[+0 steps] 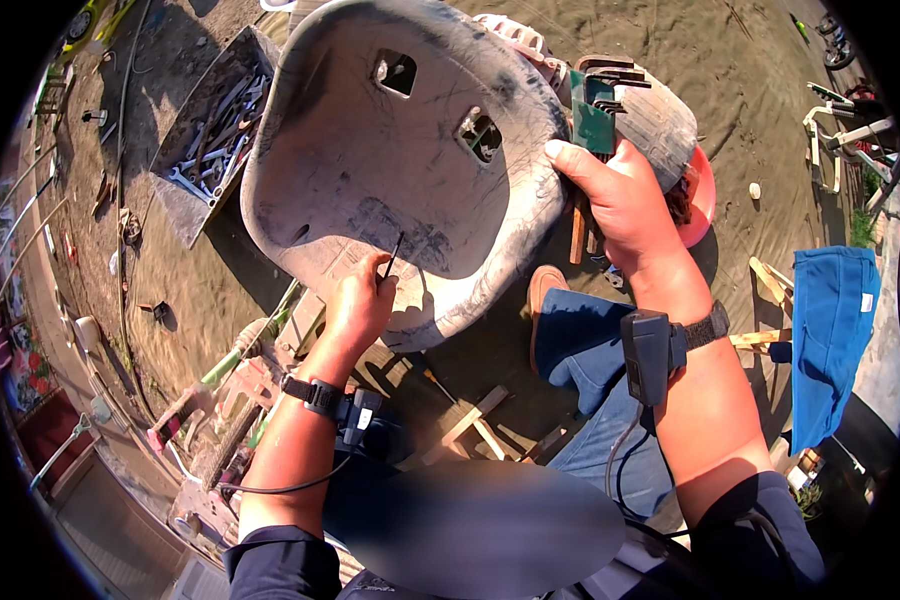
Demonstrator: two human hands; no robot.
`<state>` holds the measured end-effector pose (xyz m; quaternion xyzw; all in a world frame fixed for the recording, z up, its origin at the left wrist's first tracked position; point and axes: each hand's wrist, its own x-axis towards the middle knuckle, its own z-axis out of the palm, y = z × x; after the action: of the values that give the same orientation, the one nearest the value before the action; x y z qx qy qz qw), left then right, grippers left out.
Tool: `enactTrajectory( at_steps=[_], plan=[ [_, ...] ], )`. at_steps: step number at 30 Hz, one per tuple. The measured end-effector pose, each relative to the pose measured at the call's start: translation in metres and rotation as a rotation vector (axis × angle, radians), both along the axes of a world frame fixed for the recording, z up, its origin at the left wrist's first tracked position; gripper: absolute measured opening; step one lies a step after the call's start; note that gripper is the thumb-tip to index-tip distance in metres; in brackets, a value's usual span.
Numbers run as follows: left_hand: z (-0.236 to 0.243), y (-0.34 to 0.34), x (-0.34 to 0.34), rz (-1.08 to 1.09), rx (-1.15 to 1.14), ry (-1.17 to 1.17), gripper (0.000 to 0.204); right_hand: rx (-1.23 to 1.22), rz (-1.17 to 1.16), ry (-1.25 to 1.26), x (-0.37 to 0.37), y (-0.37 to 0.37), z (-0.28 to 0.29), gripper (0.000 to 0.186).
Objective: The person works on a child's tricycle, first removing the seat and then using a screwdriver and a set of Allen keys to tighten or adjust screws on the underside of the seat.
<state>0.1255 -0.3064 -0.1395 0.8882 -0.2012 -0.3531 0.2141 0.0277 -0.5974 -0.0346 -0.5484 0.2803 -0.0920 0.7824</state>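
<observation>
Sleeves, dark [280,568]: lying nearest, below the seat shell, the forearms reaching up from them.

Tray, grey metal [182,212]: resting on the ground left of the seat shell, holding a jumble of wrenches [192,187].

Green tube [225,366]: slanting beneath the seat shell's lower left, among dusty frame parts.

Left hand [358,312]: closing thumb and fingers in a pinch on a thin black rod [395,254], in front of the seat shell's lower edge; the rod is pointing upward over the inner face; whether its lower end is touching, cannot tell. A black wrist unit [358,416] is sitting behind the hand.

Seat shell [390,150], scuffed grey-beige: standing centrally with its hollow facing the camera, showing two openings [480,135] and hiding the ground behind.

Brown shoe [545,290] and blue trouser leg [582,345]: showing at the seat shell's lower right.

Right hand [625,205]: gripping a green holder [592,128] of bent black keys [615,72], thumb overlapping the seat shell's right rim; contact there, cannot tell.

Pink tub [705,195]: sitting right of the seat shell, partly blocked by a worn panel [662,122].

Blue cloth [832,345]: hanging farther right of the seat shell.
</observation>
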Motion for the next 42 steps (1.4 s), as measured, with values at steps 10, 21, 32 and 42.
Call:
enactTrajectory(
  at_steps=[10, 21, 32, 42],
  plan=[
    [-0.025, 0.015, -0.029, 0.45, -0.325, 0.266, 0.029, -0.026, 0.004, 0.011, 0.001, -0.005, -0.001, 0.028],
    [-0.036, 0.018, -0.033, 0.389, -0.309, 0.096, 0.025, -0.005, 0.028, 0.03, -0.004, -0.007, -0.002, 0.025],
    [-0.038, 0.018, -0.03, 0.482, -0.264, 0.101, 0.024, 0.002, 0.012, 0.039, -0.005, -0.006, -0.003, 0.025],
    [-0.045, 0.022, -0.025, 0.533, -0.238, 0.122, 0.025, 0.0, 0.033, 0.027, -0.006, -0.006, -0.005, 0.024]
  ],
)
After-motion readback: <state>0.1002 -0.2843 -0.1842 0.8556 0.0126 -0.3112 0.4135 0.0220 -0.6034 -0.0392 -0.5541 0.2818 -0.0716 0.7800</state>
